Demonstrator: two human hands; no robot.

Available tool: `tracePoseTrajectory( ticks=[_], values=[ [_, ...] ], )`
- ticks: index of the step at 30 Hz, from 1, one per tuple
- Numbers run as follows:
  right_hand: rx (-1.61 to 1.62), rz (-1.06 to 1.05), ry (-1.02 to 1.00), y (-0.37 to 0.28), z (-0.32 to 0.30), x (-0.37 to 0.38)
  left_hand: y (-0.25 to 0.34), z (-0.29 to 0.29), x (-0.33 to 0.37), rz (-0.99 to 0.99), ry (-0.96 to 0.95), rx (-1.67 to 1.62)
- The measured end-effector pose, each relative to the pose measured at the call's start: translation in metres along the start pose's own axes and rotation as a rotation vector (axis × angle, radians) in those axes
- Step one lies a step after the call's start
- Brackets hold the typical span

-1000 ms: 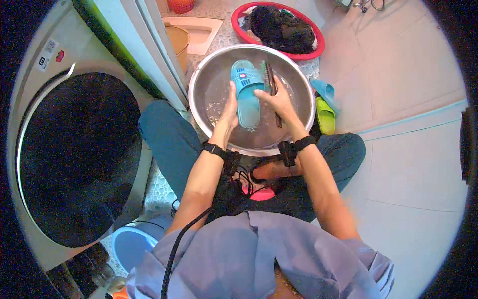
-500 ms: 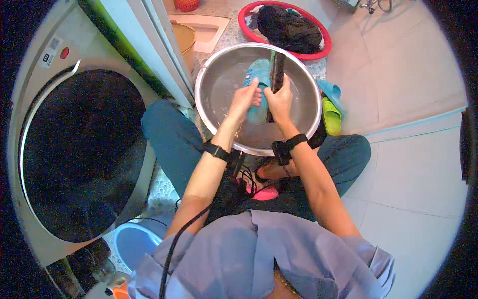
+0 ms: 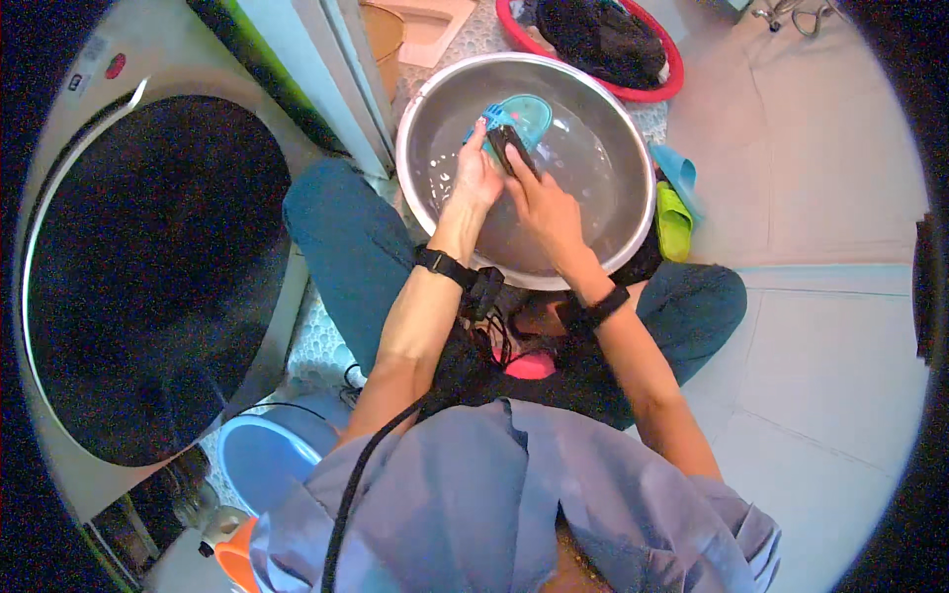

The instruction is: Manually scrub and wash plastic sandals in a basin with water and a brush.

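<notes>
A wide metal basin (image 3: 423, 148) with cloudy water stands between my knees. Over it, my left hand (image 3: 476, 176) is closed on a blue slipper (image 3: 531, 115), which is tilted with one rounded end pointing away to the right. My right hand (image 3: 549, 210) grips a dark brush (image 3: 512, 148), with its index finger stretched along the back. The brush lies against the slipper's blue strap, close to my left fingers. Its bristles are hidden from here, as is part of the slipper.
Beyond the basin is a red tub (image 3: 676, 77) of dark clothes. A light blue slipper (image 3: 674, 168) and a green slipper (image 3: 674, 225) rest at the basin's right. A front-loading washing machine (image 3: 287, 296) stands left, with a blue bucket (image 3: 229, 450) near my left side.
The slipper has turned from upright to slanted. My right hand has swung the brush from the slipper's right edge onto its strap. The view has shifted slightly.
</notes>
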State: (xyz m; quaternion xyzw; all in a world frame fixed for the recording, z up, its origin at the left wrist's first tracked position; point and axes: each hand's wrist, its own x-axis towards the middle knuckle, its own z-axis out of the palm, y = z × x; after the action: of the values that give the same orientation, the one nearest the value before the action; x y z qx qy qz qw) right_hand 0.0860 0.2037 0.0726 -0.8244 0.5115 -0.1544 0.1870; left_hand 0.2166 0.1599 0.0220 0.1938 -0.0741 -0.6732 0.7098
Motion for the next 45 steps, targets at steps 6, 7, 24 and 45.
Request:
tracePoseTrajectory(
  ticks=[6,7,24,45],
  values=[
    [0.016,-0.044,0.211,0.001,0.015,0.058,-0.004,-0.006,0.001,-0.026,0.082,-0.04],
    [0.019,-0.066,0.217,0.001,0.021,0.049,-0.006,-0.01,0.001,0.086,0.07,-0.013],
    [0.014,-0.083,0.113,0.01,0.027,-0.023,-0.002,-0.01,-0.023,-0.044,0.01,0.028],
    [0.87,0.308,0.106,0.085,-0.038,0.066,-0.014,0.005,-0.028,-0.139,-0.077,0.199]
  ],
)
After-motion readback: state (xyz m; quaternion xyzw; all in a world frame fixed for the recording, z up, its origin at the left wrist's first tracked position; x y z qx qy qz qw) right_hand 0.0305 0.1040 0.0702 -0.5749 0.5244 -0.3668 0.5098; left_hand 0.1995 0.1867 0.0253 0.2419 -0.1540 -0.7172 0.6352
